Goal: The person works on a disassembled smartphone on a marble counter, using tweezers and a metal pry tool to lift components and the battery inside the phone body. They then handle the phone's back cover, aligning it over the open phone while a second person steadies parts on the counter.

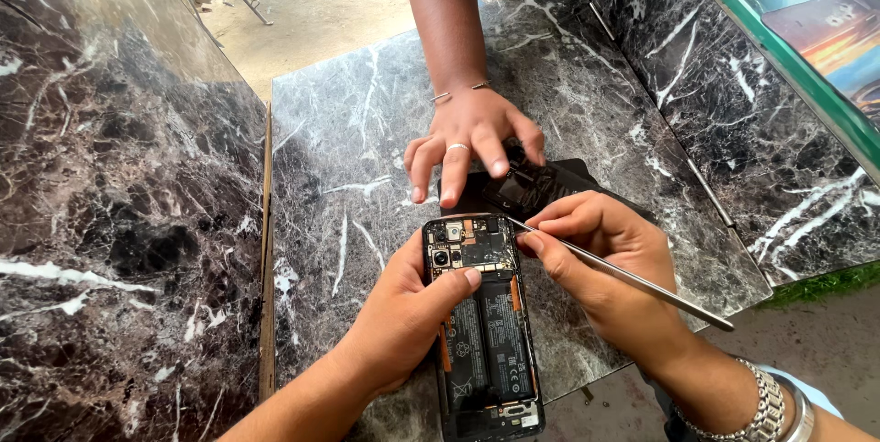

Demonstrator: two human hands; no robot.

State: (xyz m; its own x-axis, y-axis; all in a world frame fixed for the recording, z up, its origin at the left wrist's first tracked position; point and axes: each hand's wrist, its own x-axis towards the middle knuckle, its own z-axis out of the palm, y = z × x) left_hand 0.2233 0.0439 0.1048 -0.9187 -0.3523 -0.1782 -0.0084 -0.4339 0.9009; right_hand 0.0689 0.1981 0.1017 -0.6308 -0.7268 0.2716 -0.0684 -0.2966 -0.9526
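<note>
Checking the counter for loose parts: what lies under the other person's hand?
Under that hand lies a black back cover on the marble counter; the fingers hide its near-left part.

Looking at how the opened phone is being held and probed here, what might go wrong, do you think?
1. The metal tweezers in the right hand point at the exposed circuit board; a slip might scratch or short it.
2. The left hand steadies the phone with little more than a thumb, so it might shift.
3. Another person's hand rests on the black back cover nearby and might bump the work.

A black label (483,339) with pale print is lying on the opened phone's battery (467,350), and a colourful poster (839,34) is showing at top right.
</note>
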